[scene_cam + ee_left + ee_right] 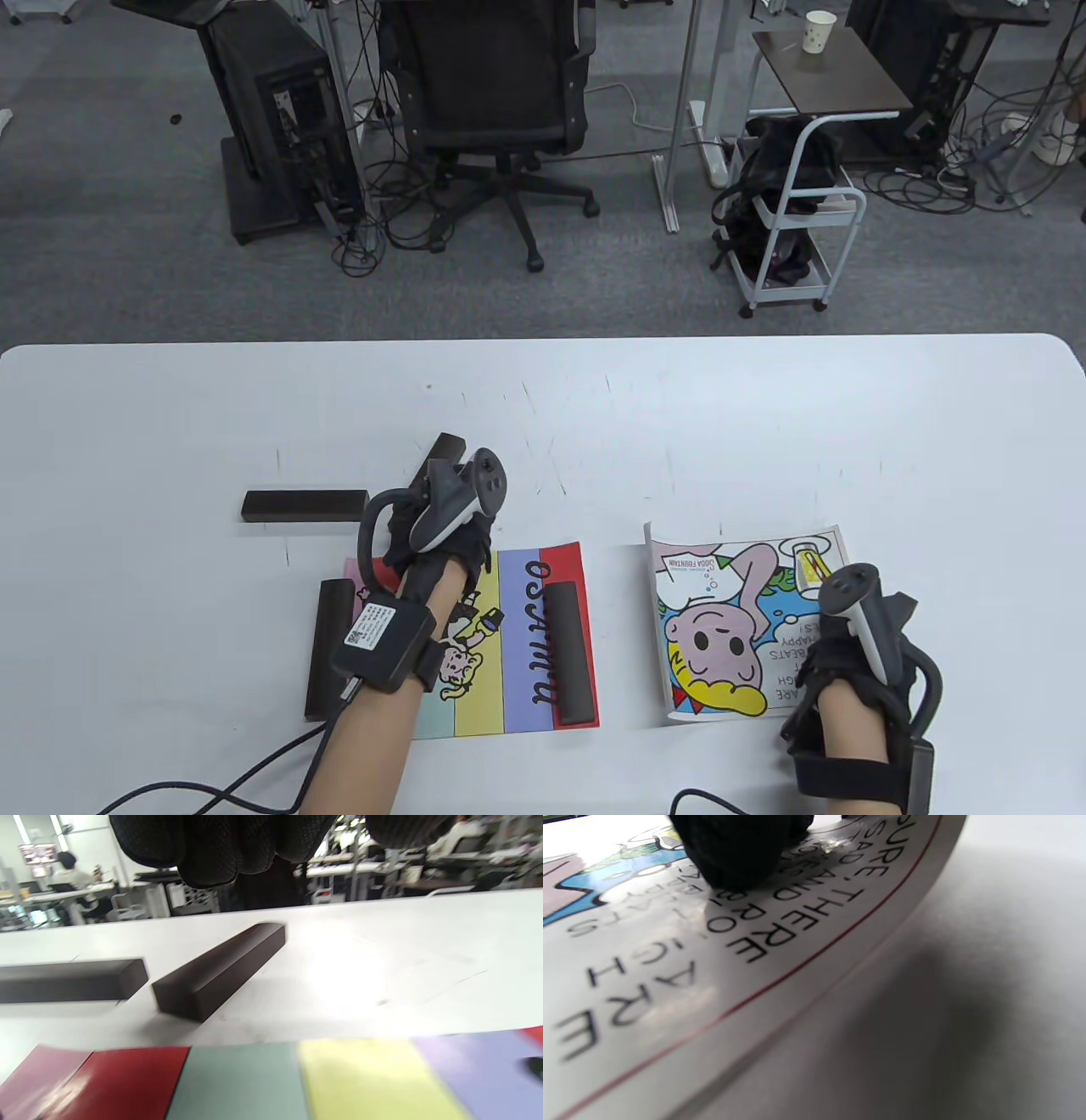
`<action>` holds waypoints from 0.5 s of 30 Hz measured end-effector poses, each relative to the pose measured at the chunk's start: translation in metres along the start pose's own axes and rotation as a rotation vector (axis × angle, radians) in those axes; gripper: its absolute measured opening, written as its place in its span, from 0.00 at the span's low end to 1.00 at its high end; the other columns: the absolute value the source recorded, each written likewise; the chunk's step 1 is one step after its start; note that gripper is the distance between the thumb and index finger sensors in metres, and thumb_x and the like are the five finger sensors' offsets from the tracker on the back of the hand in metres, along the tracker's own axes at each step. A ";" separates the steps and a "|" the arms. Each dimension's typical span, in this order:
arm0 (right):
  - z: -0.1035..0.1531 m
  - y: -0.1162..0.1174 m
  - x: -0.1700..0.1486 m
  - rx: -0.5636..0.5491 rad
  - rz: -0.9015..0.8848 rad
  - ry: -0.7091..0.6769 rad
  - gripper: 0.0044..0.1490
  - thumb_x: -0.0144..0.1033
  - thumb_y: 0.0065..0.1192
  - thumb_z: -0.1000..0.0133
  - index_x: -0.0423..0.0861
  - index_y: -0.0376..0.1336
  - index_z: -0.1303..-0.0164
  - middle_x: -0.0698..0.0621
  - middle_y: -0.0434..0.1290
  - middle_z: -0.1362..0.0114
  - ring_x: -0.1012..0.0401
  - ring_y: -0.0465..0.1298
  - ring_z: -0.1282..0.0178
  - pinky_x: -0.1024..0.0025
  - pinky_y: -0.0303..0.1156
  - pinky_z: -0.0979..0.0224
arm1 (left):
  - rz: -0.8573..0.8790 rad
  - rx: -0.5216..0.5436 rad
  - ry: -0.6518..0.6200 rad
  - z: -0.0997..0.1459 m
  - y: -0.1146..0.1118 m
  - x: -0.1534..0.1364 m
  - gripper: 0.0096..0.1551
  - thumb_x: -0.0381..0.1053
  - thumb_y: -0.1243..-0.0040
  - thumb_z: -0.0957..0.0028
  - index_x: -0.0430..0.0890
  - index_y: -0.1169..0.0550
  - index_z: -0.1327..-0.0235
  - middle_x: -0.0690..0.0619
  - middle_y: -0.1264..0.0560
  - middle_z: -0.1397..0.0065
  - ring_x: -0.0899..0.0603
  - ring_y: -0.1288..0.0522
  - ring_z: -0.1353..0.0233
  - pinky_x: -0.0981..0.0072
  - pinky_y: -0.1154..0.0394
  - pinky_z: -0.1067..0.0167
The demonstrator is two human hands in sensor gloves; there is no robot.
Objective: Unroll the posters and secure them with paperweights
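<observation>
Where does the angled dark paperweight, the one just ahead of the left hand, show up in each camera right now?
Table view: the angled paperweight lies just beyond the left hand, partly hidden by it.
Left wrist view: the angled paperweight sits centre-left on the white table.
Right wrist view: not in it.
Shared landmark: the striped poster, along the left wrist view's bottom edge.

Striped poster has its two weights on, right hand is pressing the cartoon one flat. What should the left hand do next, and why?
Probably the left hand should reach on to the angled spare bar just ahead of it. The cartoon poster carries no weight, its edges curl, and only the right hand presses it flat.
</observation>
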State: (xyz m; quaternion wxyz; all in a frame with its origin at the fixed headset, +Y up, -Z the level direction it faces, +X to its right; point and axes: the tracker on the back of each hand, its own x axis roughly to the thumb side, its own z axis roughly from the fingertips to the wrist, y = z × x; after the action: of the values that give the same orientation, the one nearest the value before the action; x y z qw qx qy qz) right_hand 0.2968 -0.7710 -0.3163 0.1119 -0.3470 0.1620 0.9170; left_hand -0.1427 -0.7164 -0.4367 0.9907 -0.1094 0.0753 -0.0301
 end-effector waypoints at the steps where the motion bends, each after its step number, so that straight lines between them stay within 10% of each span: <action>1: 0.000 0.000 0.000 0.001 -0.001 0.001 0.41 0.35 0.67 0.53 0.63 0.52 0.31 0.59 0.47 0.16 0.42 0.48 0.18 0.45 0.55 0.24 | -0.009 -0.015 0.013 -0.006 -0.005 -0.002 0.38 0.63 0.47 0.52 0.51 0.33 0.27 0.46 0.35 0.21 0.38 0.28 0.25 0.46 0.30 0.33; 15: 0.000 -0.001 0.000 0.005 0.006 0.005 0.41 0.35 0.67 0.52 0.63 0.52 0.31 0.59 0.47 0.15 0.43 0.48 0.17 0.45 0.55 0.24 | -0.162 -0.106 0.215 -0.052 -0.043 -0.017 0.42 0.60 0.42 0.53 0.43 0.35 0.27 0.42 0.29 0.27 0.39 0.22 0.32 0.47 0.26 0.37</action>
State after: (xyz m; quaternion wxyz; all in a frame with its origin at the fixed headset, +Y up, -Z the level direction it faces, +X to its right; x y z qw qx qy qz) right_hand 0.2970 -0.7701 -0.3161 0.1095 -0.3487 0.1657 0.9160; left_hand -0.1694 -0.7680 -0.4747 0.9640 -0.1636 0.1735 -0.1173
